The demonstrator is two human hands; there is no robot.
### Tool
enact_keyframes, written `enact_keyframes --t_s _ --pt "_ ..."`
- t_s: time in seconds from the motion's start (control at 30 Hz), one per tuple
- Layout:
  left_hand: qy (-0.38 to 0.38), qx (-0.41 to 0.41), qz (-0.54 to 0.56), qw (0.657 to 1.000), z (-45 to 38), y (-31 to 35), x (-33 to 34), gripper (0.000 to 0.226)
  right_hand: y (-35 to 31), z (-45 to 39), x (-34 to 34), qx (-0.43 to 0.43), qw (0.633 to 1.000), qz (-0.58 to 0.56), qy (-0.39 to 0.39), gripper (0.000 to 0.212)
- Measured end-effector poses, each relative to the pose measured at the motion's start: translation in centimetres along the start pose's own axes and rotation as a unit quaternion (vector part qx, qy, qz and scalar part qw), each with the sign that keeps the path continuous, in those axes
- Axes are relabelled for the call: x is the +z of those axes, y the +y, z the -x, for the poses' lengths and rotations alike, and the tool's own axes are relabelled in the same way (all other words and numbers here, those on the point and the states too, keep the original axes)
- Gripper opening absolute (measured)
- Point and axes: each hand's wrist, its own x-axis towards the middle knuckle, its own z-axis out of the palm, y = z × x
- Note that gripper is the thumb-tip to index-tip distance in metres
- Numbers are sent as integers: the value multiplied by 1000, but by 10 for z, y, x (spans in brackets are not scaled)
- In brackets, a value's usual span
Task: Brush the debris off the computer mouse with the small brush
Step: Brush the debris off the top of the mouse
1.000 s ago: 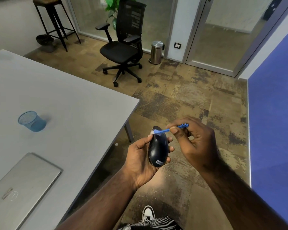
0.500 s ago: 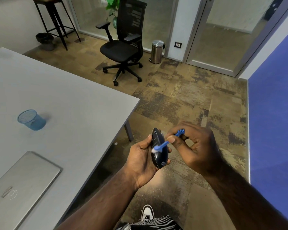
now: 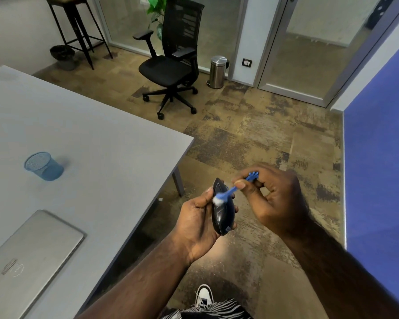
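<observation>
1. Left hand [image 3: 199,223]: curling round a black computer mouse [image 3: 222,209], thumb lying along its left edge, fingertips showing at its right edge. It is holding the mouse in the air, off the table corner and above the carpet.
2. Computer mouse: standing on end in the palm, its long side pointing away from the person, a small label showing near the lower end.
3. Right hand [image 3: 272,199]: pinching a small blue brush [image 3: 236,188] between thumb and forefinger, the other fingers folding in behind.
4. Brush: slanting down to the left, its white bristles touching the upper part of the mouse; the blue handle end is sticking out above the fingers.
5. Grey table [image 3: 97,143]: carrying a blue mesh cup [image 3: 43,165] and a closed silver laptop [image 3: 25,256], both well apart from the hands.
6. Floor beyond: a black office chair [image 3: 171,65] and a steel bin [image 3: 217,71] standing near the glass wall.
</observation>
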Motion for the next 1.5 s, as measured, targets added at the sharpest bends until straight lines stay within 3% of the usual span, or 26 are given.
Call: enact_keyframes --t_s 0.1,0.27,0.47,0.63,0.83,1.0,1.17,1.3,1.5 --pt "-6 8 19 1000 -2 1 -3 44 3 -1 -2 -4 1000 12 25 9" --pt "-15 4 33 999 -4 1 -4 43 2 8 -4 -5 995 -74 -66 13" --pt "-13 8 59 998 -5 4 -2 43 6 9 -5 11 997 -33 66 14" --pt "-18 11 75 997 -6 3 -1 45 5 18 0 -7 996 -88 -16 13" --pt "-16 5 91 996 -7 4 0 51 5 18 -1 8 995 -37 94 14" --pt "14 2 116 993 -6 1 -2 61 3 24 0 -13 998 -58 36 15" --pt "9 -1 128 992 -5 1 -1 55 7 21 -1 12 992 -5 126 14" --pt "16 8 128 992 -4 1 -4 54 4 24 -1 -9 996 -43 72 14" --pt "-7 10 102 995 -1 -1 0 55 15 18 -5 37 987 19 153 11"
